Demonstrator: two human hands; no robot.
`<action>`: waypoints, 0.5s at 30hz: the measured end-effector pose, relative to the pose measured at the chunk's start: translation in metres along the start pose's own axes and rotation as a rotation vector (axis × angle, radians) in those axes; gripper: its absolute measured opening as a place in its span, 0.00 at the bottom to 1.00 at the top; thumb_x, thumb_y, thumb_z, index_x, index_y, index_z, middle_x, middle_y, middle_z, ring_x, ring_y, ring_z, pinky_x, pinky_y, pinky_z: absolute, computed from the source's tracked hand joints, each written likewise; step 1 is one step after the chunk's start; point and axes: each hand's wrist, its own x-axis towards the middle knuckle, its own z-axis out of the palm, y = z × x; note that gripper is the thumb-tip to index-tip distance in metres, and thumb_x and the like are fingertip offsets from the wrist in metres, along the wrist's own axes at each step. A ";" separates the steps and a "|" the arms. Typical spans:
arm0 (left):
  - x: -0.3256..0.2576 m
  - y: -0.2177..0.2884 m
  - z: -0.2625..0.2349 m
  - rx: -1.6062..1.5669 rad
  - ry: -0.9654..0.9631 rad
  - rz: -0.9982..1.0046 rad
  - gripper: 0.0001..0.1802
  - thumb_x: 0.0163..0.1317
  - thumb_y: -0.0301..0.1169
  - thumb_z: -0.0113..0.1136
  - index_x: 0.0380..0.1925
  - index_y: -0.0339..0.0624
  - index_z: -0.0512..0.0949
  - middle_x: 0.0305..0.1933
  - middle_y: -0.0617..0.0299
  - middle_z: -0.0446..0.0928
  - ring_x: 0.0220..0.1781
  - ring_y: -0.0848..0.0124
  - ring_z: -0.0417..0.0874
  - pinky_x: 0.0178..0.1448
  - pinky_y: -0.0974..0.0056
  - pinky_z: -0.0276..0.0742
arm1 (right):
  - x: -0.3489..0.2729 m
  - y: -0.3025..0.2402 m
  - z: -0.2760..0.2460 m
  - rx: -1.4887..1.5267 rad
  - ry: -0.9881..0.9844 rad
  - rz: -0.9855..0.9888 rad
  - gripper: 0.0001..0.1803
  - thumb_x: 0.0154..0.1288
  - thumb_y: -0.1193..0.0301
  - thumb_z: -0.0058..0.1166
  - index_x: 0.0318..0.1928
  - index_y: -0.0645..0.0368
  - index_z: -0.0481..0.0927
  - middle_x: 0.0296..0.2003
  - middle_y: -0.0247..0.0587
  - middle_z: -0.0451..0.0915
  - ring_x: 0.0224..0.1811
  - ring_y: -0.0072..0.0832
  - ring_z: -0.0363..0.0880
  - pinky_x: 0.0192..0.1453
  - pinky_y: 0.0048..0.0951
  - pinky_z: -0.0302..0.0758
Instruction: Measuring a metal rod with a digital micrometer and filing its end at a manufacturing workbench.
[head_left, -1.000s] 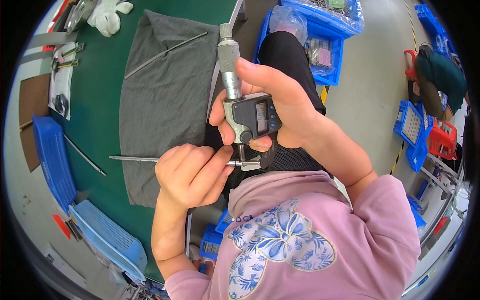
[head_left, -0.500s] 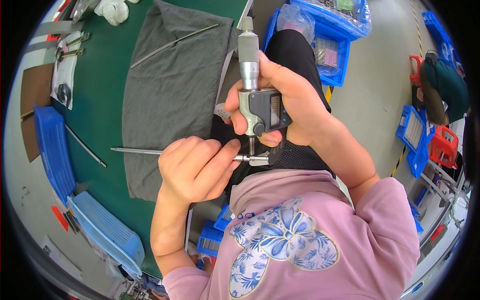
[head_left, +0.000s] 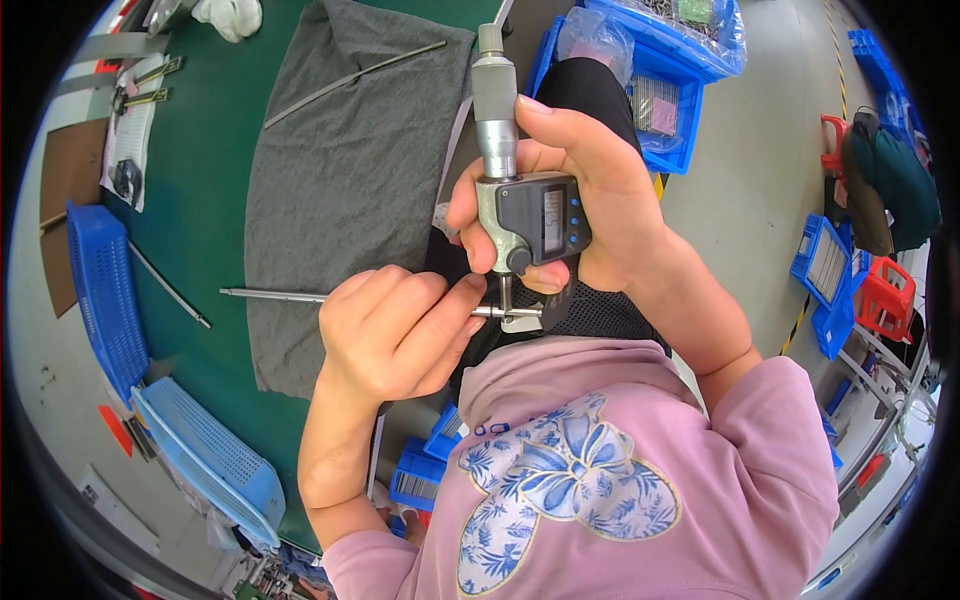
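My right hand (head_left: 600, 185) is wrapped round a digital micrometer (head_left: 507, 215), its grey thimble pointing away from me and its small display facing up. My left hand (head_left: 395, 335) pinches a thin metal rod (head_left: 270, 295). The rod's near-right end lies across the micrometer's jaw opening, at the spindle tip; whether both measuring faces touch it I cannot make out. Its other end reaches left over the grey cloth (head_left: 345, 190) on the green table. A second thin rod (head_left: 355, 83) lies on that cloth, and a third rod (head_left: 170, 285) rests on the bare green surface.
Blue baskets (head_left: 105, 300) and a lighter blue basket (head_left: 205, 455) line the table's left side. Blue bins (head_left: 685, 125) with bagged parts stand beyond my right hand. A red stool (head_left: 885, 300) and more blue bins are on the floor at the right. White gloves (head_left: 228, 15) lie at the far edge.
The micrometer has turned slightly in my right hand, so its display faces up more. My right thumb has shifted a little on the thimble. My left hand stays nearly still with the rod.
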 end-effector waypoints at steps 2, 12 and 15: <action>0.000 0.000 0.001 -0.002 0.006 0.003 0.16 0.36 0.30 0.66 0.31 0.41 0.82 0.22 0.67 0.69 0.18 0.72 0.68 0.19 0.68 0.62 | 0.000 -0.001 0.002 -0.059 0.020 -0.008 0.37 0.67 0.44 0.33 0.35 0.70 0.79 0.24 0.51 0.79 0.11 0.25 0.67 0.13 0.20 0.64; 0.000 0.001 0.000 0.015 -0.003 -0.004 0.15 0.37 0.31 0.66 0.30 0.40 0.82 0.23 0.66 0.70 0.18 0.72 0.69 0.20 0.68 0.63 | 0.001 0.001 0.000 -0.096 0.000 -0.028 0.38 0.67 0.41 0.33 0.36 0.68 0.79 0.24 0.51 0.80 0.10 0.23 0.67 0.12 0.18 0.63; 0.001 0.001 0.000 0.016 -0.008 -0.007 0.15 0.37 0.30 0.66 0.30 0.40 0.82 0.23 0.66 0.70 0.19 0.72 0.70 0.20 0.68 0.63 | 0.000 0.001 0.001 -0.120 0.015 -0.042 0.39 0.67 0.41 0.33 0.36 0.69 0.79 0.24 0.51 0.80 0.10 0.23 0.67 0.12 0.18 0.63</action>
